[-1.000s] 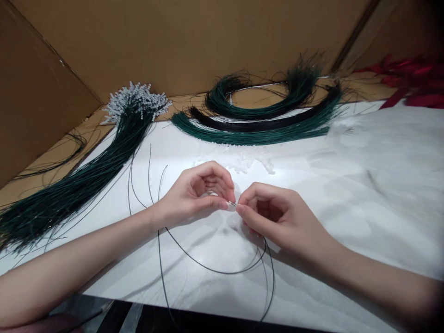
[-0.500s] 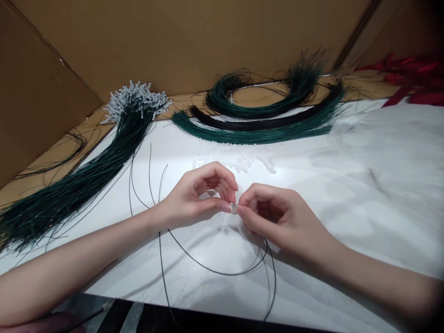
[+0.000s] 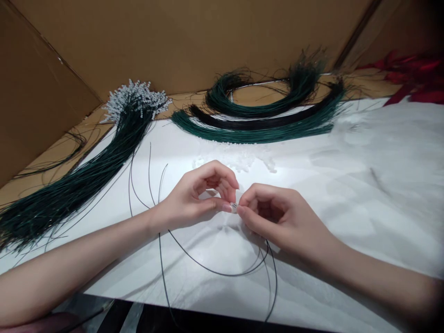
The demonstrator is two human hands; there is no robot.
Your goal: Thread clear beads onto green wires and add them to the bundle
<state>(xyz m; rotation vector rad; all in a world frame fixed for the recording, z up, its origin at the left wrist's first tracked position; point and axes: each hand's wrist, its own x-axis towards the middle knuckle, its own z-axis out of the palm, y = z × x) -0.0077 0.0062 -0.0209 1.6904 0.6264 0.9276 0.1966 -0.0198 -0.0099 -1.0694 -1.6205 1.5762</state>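
The right hand (image 3: 277,215) is pinching a small white piece (image 3: 233,208) over the white sheet (image 3: 215,293); the left hand (image 3: 199,196) is touching it, grip unclear. Fingers needing small movements are calling for light, steady pressure.

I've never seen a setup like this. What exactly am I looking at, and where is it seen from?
There's no machine here, just a person's two bare hands, seen by a camera worn on their head, looking forward and down. The right hand pinches a small pale piece, and the thumb of the left hand meets it. A thin dark strand loops below. On the white sheet, at the left, lies a dark green bundle with white tips; curved bundles and white bits lie beyond the hands. Behind stands brown board.
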